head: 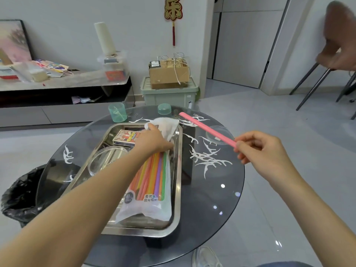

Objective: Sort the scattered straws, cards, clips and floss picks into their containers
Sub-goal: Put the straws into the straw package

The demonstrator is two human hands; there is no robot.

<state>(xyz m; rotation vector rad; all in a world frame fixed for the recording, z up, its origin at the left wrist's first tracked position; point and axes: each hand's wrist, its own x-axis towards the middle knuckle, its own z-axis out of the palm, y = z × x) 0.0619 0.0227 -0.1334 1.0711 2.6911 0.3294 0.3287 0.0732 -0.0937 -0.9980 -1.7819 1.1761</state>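
**Straw (207, 130) in the right hand, aimed past the bag mouth**

The right hand (264, 151) pinches a pink straw by its near end, fingers curled round it, over the right part of the table (212, 189). The straw's long axis runs away from that hand, slanting to the far left, and its free tip sits near the table's far edge, just right of the tray's (178, 170) far right corner.

The left hand (152, 140) reaches over the tray and grips the far, open end of the bag (152, 189), lifting the plastic there. The bag lies along the tray's right side with coloured straws inside, its long axis running near to far.

The mouth therefore lies left of the straw's tip and nearer to the left hand. The straw's axis crosses the bag's at an angle, so the next move likely calls for the right hand to swing the straw into line and slide it in.

Floss picks (208, 158) lie scattered on the table right of the tray. A card box (126, 138) rests in the tray's far left part.
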